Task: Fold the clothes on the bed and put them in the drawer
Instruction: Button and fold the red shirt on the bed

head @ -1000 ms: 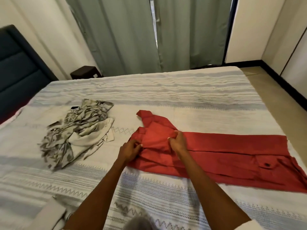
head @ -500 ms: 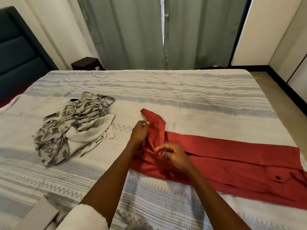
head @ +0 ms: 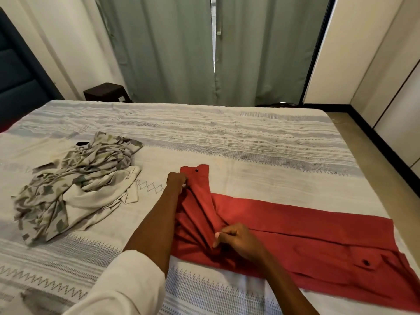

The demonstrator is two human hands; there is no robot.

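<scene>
The red shirt [head: 306,242] lies on the bed [head: 250,137], its long axis running left-right, the sleeve [head: 200,201] pointing away from us. Our left hand [head: 176,181] pinches the cuff; our right [head: 236,238] grips its base. Uneven pull could bunch the pleats, we judge. The patterned heap [head: 75,185] waits well apart.

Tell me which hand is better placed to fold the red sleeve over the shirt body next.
Probably the left hand: it pinches the cuff end of the red shirt sleeve, free to swing it over. The right hand pins the fabric near the sleeve's base.
</scene>
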